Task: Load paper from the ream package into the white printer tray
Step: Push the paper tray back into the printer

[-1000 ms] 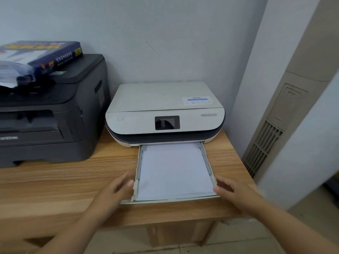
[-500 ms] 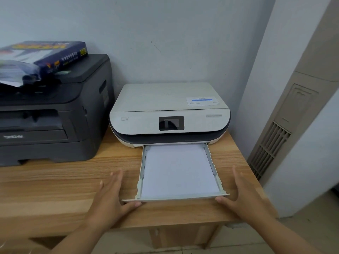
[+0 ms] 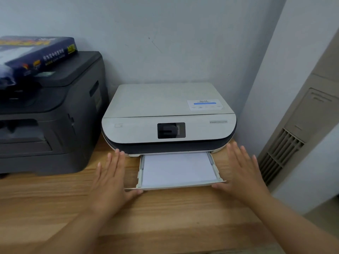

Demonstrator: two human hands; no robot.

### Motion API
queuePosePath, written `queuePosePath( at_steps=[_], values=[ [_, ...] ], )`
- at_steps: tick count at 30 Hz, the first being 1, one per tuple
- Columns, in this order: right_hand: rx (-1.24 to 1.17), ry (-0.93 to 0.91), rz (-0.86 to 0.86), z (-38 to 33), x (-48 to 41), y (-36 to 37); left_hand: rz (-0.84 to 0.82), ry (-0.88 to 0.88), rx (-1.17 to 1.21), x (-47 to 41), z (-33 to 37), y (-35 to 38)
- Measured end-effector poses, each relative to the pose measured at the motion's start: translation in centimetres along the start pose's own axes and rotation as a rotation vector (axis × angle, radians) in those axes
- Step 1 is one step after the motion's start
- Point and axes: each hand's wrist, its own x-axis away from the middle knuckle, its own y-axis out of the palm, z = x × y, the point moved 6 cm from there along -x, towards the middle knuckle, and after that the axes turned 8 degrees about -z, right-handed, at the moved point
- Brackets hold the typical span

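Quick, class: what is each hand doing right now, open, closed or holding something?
Left hand: open, fingers spread, thumb against the tray front edge, gripping nothing.
Right hand: open, fingers spread, thumb at the tray's front corner, gripping nothing.

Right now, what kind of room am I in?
Probably an office or home-office corner: a white printer and a black laser printer share a wooden desk, with a paper ream on the black one.
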Motion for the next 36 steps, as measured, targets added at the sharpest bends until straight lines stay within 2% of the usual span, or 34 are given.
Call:
queuePosePath(
  at_steps=[3, 9, 21, 30, 36],
  values=[
    [0.102, -0.048, 0.037, -1.1, -2.1, -1.0, 0.062, 0.026, -0.082, -2.0, 0.3, -0.4],
    [0.237, -0.147, 0.071, -2.9, -6.2, -2.2, 0.057, 0.044, -0.272, -6.6, 0.0, -0.4],
    [0.376, -0.225, -0.027, -4.1, -11.0, -3.0, 0.090, 0.127, -0.326, -10.8, -0.2, -0.7],
    [0.449, -0.297, 0.079, -4.0, -11.7, -2.5, 0.110, 0.187, -0.329, -11.2, -0.1, -0.3],
    [0.447, -0.271, 0.092, -4.2, -11.6, -2.6, 0.084, 0.197, -0.312, -10.8, 0.4, -0.5]
  ],
)
